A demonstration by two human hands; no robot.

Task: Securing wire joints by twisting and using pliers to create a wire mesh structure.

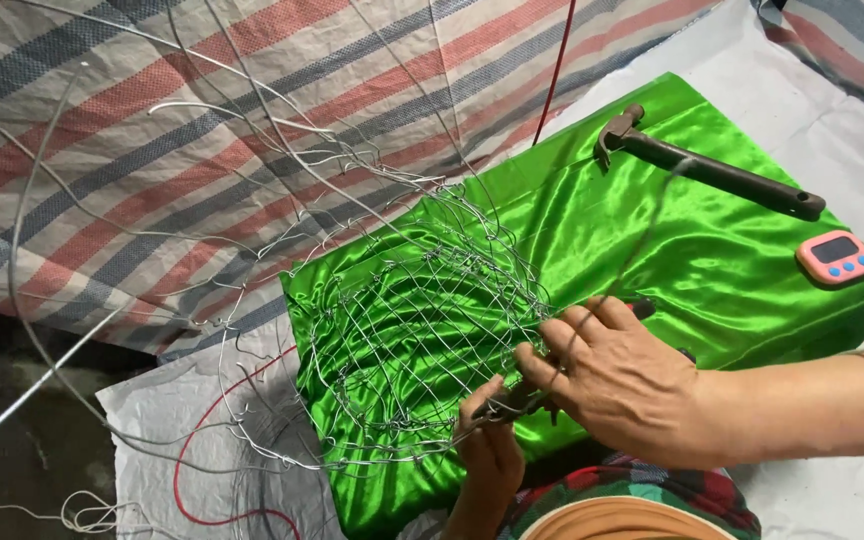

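Wire mesh basket [422, 330] on green satin cloth [652, 250]: right hand [617, 380] fingers pinch its rim, left hand [492, 445] fingers grip pliers [517, 400].

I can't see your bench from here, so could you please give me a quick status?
Both hands on wire basket rim. Left holds pliers. Hammer and timer lie aside.

Left hand [490, 450] perhaps grips half-hidden pliers [514, 402].

A block draped in green satin cloth [652, 250] bears a hammer [712, 170], pink timer [836, 256] and wire mesh [422, 320].
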